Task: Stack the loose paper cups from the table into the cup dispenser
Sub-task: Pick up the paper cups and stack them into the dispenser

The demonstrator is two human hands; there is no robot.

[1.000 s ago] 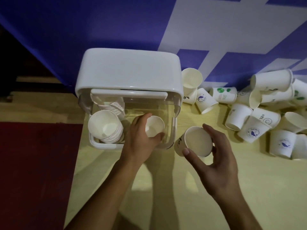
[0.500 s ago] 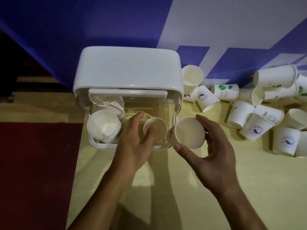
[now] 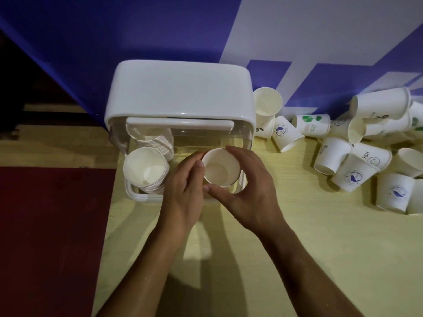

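Observation:
The white cup dispenser (image 3: pixel 180 90) stands at the table's back left, its clear front open. Its left side holds a tall stack of nested cups (image 3: pixel 146 168). In its right side, my right hand (image 3: pixel 249 191) grips a white paper cup (image 3: pixel 220 167) by the rim, mouth up, with thumb in front and fingers behind. My left hand (image 3: pixel 183 186) curls round the left side of that spot; the cup it held before is hidden under the upper cup. Several loose paper cups (image 3: pixel 353 177), some printed with blue or green logos, lie tumbled on the table to the right.
The pale yellow table (image 3: pixel 320 259) ends at a left edge beside the dispenser, with dark red floor (image 3: pixel 50 236) beyond. A blue and white wall panel (image 3: pixel 297 37) stands right behind the dispenser and the cup pile.
My right hand has carried its cup leftward from beside the dispenser to over the cup my left hand holds inside it. The lower cup is now covered.

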